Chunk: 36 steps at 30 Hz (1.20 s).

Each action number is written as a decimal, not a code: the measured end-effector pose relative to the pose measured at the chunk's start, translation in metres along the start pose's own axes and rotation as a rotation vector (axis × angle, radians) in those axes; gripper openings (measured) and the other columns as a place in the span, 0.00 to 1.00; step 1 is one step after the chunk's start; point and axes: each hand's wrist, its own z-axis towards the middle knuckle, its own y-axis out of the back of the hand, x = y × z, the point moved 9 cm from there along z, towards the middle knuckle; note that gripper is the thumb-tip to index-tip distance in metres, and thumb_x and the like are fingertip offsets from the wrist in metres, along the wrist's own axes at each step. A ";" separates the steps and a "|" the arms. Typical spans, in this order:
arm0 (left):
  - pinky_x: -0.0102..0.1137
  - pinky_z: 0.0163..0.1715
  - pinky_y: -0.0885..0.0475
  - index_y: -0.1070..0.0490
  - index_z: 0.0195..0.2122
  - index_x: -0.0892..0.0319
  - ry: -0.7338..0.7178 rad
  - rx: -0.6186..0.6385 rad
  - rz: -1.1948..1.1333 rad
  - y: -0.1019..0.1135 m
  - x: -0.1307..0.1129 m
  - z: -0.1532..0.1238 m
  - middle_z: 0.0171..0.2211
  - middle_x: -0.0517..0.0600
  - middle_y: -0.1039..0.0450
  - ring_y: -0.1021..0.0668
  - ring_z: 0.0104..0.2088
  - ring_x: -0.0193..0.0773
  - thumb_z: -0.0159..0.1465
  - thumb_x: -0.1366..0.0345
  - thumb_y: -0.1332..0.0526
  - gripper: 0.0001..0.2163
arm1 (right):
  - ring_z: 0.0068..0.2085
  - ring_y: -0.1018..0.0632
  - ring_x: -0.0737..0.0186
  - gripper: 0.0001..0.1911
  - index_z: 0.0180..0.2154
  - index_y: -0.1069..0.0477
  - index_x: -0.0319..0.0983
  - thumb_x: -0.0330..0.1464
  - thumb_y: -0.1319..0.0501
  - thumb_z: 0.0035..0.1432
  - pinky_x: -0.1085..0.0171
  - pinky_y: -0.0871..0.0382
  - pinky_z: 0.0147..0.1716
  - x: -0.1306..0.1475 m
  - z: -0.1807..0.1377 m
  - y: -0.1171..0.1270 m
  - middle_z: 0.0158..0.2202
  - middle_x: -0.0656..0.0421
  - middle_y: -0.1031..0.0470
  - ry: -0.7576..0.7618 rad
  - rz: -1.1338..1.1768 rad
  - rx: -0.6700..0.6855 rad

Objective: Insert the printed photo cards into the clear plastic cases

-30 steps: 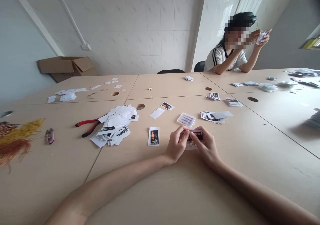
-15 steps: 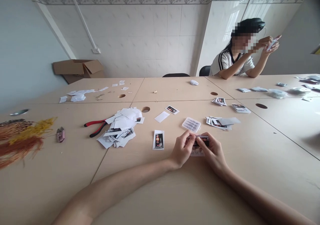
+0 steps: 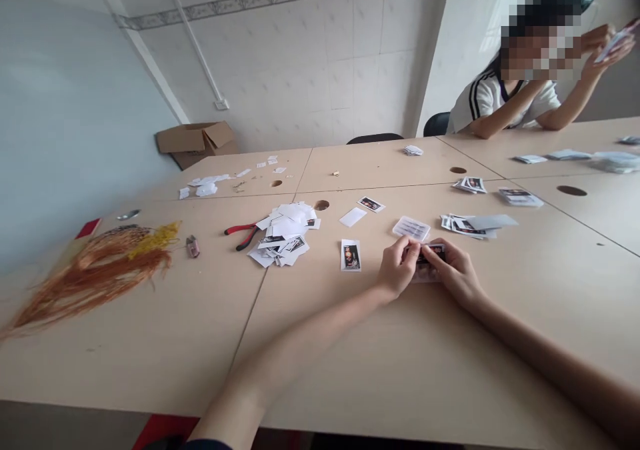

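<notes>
Black-labelled packet (image 3: 426,275), just one, occupies two hands (image 3: 397,269).

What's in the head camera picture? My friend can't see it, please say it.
A person's left hand and right hand hold a small clear case with a dark label at a tan table. Nearby lie another clear case, printed cards and a heap of paper slips partly covering red-handled pliers. Across the table, another person holds something up.

Pale tiled wall (image 3: 310,57) behind light wooden table (image 3: 360,370).
</notes>
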 end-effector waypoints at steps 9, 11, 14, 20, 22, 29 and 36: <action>0.29 0.34 0.35 0.36 0.29 0.60 -0.027 0.043 -0.049 0.003 -0.002 0.008 0.28 0.49 0.32 0.29 0.32 0.36 0.60 0.60 0.52 0.11 | 0.30 0.29 0.65 0.12 0.32 0.33 0.36 0.39 0.45 0.52 0.68 0.34 0.29 0.017 0.006 -0.011 0.29 0.57 0.30 0.088 0.024 0.022; 0.29 0.34 0.35 0.36 0.29 0.60 -0.025 0.046 -0.070 0.003 0.000 0.008 0.29 0.49 0.32 0.29 0.33 0.36 0.60 0.59 0.52 0.11 | 0.30 0.29 0.65 0.12 0.32 0.33 0.36 0.39 0.45 0.52 0.68 0.35 0.29 0.018 0.006 -0.012 0.29 0.58 0.30 0.090 0.017 0.027; 0.28 0.34 0.35 0.35 0.29 0.61 -0.005 0.054 -0.095 0.001 0.004 0.008 0.29 0.49 0.31 0.29 0.33 0.36 0.59 0.58 0.52 0.12 | 0.29 0.29 0.65 0.12 0.31 0.34 0.36 0.39 0.45 0.52 0.68 0.35 0.29 0.017 0.004 -0.009 0.28 0.58 0.30 0.073 0.007 0.007; 0.29 0.35 0.35 0.35 0.31 0.61 0.029 0.069 -0.108 0.002 0.002 0.008 0.30 0.49 0.31 0.29 0.34 0.36 0.60 0.58 0.52 0.13 | 0.29 0.30 0.65 0.13 0.29 0.34 0.35 0.40 0.44 0.51 0.67 0.35 0.29 0.018 0.005 -0.008 0.26 0.59 0.30 0.081 -0.025 -0.020; 0.28 0.34 0.35 0.35 0.30 0.62 0.029 0.075 -0.107 0.003 0.000 0.008 0.28 0.49 0.31 0.29 0.32 0.36 0.60 0.57 0.53 0.14 | 0.27 0.30 0.66 0.14 0.29 0.34 0.35 0.41 0.45 0.51 0.67 0.36 0.28 0.019 0.005 -0.009 0.25 0.59 0.31 0.082 -0.025 -0.024; 0.28 0.33 0.35 0.35 0.31 0.61 0.047 0.068 -0.112 0.005 0.004 0.003 0.30 0.50 0.30 0.29 0.33 0.36 0.61 0.58 0.54 0.14 | 0.28 0.32 0.66 0.11 0.29 0.36 0.37 0.39 0.46 0.53 0.69 0.38 0.27 0.012 0.001 -0.015 0.25 0.60 0.33 0.037 -0.050 0.027; 0.28 0.34 0.35 0.34 0.34 0.61 0.076 0.092 -0.070 0.002 0.007 0.000 0.32 0.51 0.29 0.28 0.34 0.36 0.61 0.58 0.55 0.14 | 0.28 0.32 0.64 0.11 0.28 0.37 0.38 0.40 0.46 0.53 0.69 0.37 0.27 -0.003 -0.001 -0.013 0.25 0.60 0.34 -0.031 -0.062 0.059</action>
